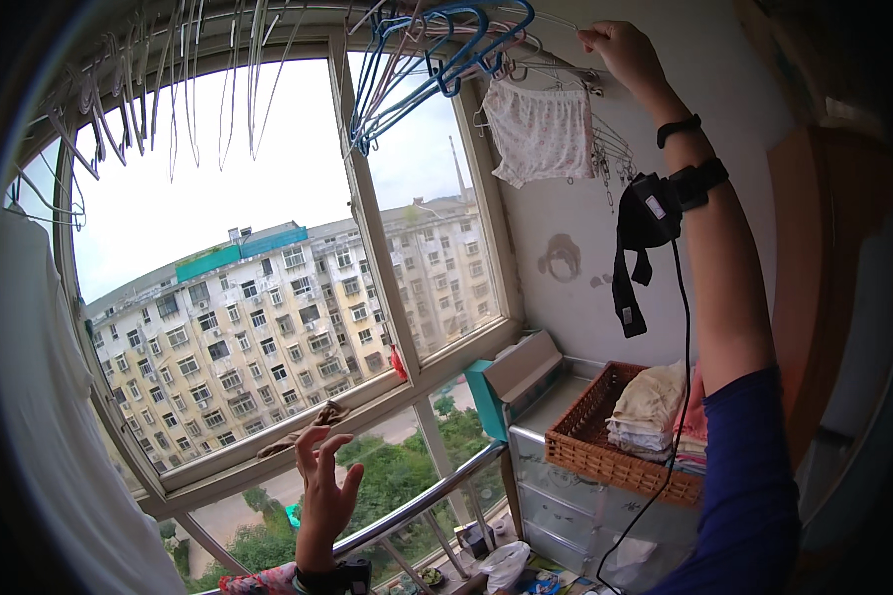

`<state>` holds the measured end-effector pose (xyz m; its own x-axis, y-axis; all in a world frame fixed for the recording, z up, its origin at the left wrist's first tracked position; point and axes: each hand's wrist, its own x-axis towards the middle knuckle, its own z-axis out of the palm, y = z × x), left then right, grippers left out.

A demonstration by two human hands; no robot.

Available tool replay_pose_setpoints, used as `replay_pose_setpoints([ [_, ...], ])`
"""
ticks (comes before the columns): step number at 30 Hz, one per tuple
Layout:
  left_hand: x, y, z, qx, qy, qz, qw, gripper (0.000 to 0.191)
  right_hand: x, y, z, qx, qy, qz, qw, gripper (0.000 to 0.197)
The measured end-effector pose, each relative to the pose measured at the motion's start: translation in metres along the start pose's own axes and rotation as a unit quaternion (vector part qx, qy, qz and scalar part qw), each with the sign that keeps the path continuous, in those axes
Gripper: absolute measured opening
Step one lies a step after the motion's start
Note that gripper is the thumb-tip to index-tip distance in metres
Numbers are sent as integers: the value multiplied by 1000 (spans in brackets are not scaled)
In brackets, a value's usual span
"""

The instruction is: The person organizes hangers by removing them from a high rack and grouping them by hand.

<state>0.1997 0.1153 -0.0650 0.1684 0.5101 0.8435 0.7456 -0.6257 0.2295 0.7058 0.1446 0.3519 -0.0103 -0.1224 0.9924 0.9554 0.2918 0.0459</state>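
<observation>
My right hand (619, 53) is raised at the upper right. Its fingers are closed on the end of a thin wire hanger (558, 20), most of which is hidden behind other hangers. Below and left of that hand hang white patterned shorts (539, 132) with a gathered waistband. Blue hangers (458, 44) are bunched beside them, with pink ones among them. Lower down, my left hand (326, 483) is held up in front of the window, fingers apart and bent, with nothing in it.
Several wire hangers (186, 89) hang along the upper left. A white cloth (45, 357) hangs at the left edge. A wicker basket (595, 446) with folded clothes (644, 409) sits on a drawer unit (558, 506). A metal railing (424, 502) crosses before the window. A cable (686, 327) trails from my right forearm.
</observation>
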Motion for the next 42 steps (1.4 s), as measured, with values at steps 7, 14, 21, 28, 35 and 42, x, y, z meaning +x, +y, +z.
replay_pose_setpoints([
  [7,-5,-8,0,-43,-17,4,999,44,-14,-11,-106,-37,73,-13,997,38],
  [14,-7,-9,-2,-94,-35,50,994,43,-2,-28,-195,-63,136,-92,984,36],
  [21,-14,-6,-24,-131,-43,60,989,47,1,-104,-230,-20,-19,67,997,32],
  [28,-35,-15,-49,-136,-52,74,987,41,10,-175,-155,-17,-9,-126,992,32],
  [35,-67,-31,-97,-106,-16,45,993,37,30,-256,-61,-39,-57,-81,994,32],
  [42,-102,-41,-134,-89,-10,19,996,33,75,-227,46,-10,-26,-121,992,27],
])
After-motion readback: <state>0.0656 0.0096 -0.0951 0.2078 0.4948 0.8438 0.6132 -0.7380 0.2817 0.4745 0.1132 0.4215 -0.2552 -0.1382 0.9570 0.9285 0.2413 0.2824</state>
